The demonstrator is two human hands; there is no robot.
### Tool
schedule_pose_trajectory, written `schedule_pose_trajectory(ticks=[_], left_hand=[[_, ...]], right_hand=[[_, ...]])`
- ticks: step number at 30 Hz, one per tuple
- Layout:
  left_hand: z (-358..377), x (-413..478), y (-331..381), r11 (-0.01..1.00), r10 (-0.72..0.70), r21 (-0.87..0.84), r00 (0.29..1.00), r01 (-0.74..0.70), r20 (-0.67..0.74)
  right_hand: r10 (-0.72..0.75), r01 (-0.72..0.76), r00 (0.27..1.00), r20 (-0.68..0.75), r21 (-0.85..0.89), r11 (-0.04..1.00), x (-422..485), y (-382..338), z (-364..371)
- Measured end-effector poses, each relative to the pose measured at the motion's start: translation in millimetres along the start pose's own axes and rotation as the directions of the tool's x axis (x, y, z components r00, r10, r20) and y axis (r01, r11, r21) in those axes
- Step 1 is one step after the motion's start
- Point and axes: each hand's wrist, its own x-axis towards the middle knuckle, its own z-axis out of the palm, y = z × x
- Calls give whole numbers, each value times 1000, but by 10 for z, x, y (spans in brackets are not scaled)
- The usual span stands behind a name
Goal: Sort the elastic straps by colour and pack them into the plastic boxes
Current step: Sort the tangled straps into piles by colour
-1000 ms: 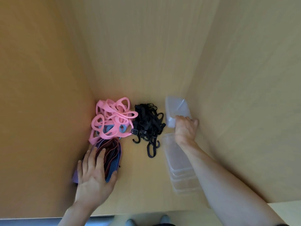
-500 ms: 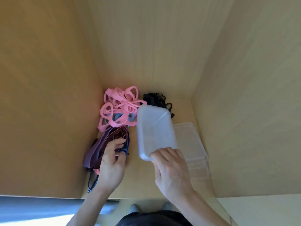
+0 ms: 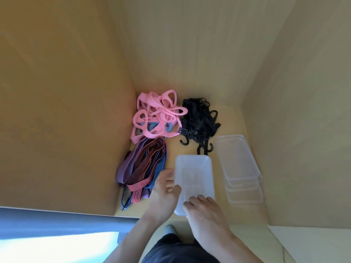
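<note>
The right grip (image 3: 205,209) has its fingers curled over the near end of the translucent plastic box (image 3: 193,177) and holds it on the shelf (image 3: 171,149), the box's long axis running straight away from the person. The left grip (image 3: 164,190) lies against the box's left rim with bent fingers; whether it pinches the rim or only touches it cannot be told. No strap is in the box yet. The striped straps (image 3: 144,166) lie just outboard of the left grip, touching distance from it, their length also running away from the person. The pink straps (image 3: 157,118) lie beyond those and the black hooked straps (image 3: 199,122) beyond the box's far end. The stack of clear boxes (image 3: 239,168) sits just outboard of the right grip. The left grip is judged the nearer for lifting the striped straps across into the box
</note>
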Motion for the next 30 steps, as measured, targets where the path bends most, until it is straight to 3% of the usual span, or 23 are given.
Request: schedule_pose_trajectory(ticks=[4, 7, 10, 14, 18, 22, 27, 30], left_hand=[[-198, -31, -41, 973, 172, 180, 971, -142, -166], [-459, -48, -137, 886, 328, 421, 903, -193, -277], [-681, -50, -278, 726, 421, 667, 875, -169, -237], [-817, -50, -345, 524, 336, 849, 933, -68, -133], [-892, -90, -271, 595, 407, 797, 894, -105, -186], [-1012, -106, 41, 700, 490, 667, 851, -254, -190], [-1190, -73, 701, 858, 445, 350, 884, -376, -143], [-1250, 0, 1128, 884, 431, 238, 899, -403, -78]], right_hand=[[-17, 14, 998, 59, 48, 999, -29, 6, -42], [-69, 71, 997, -23, 103, 992, -57, -51, -213], [-102, 129, 982, -161, 166, 978, 44, -136, -399], [-120, 173, 966, -230, 227, 959, 253, -171, -512], [-94, 174, 960, -265, 297, 939, 373, -148, -485], [7, 131, 964, -267, 494, 859, 487, -71, -488], [85, 143, 957, -279, 703, 697, 616, 57, -659], [118, 192, 940, -321, 781, 594, 730, 164, -850]])
